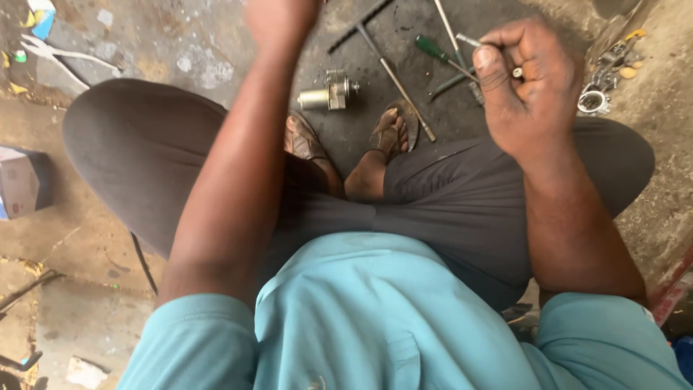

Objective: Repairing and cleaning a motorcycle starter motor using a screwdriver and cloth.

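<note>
Oily concrete floor (180, 50) below; right hand (530, 87) fisted around 1 thin metal rod (468, 40) pointing up-left; left hand (278, 18) blurred, grip unclear.

Shirt (375, 318): plain teal, no pattern. Trousers (462, 202): dark grey, plain. Sandals (307, 141): brown. Screwdriver (433, 49): green handle, silver shank. T-handle wrench (393, 76): dull grey steel. Small motor part (328, 94): silver-grey, pale metal cylinder. Right hand (530, 87) pinches a small silver metal piece (517, 72). Pliers (54, 54): white-grey handles. Cardboard box (22, 180): brown, blue edge. Floor (86, 238): tan concrete, black oil-stained patch at centre.
</note>
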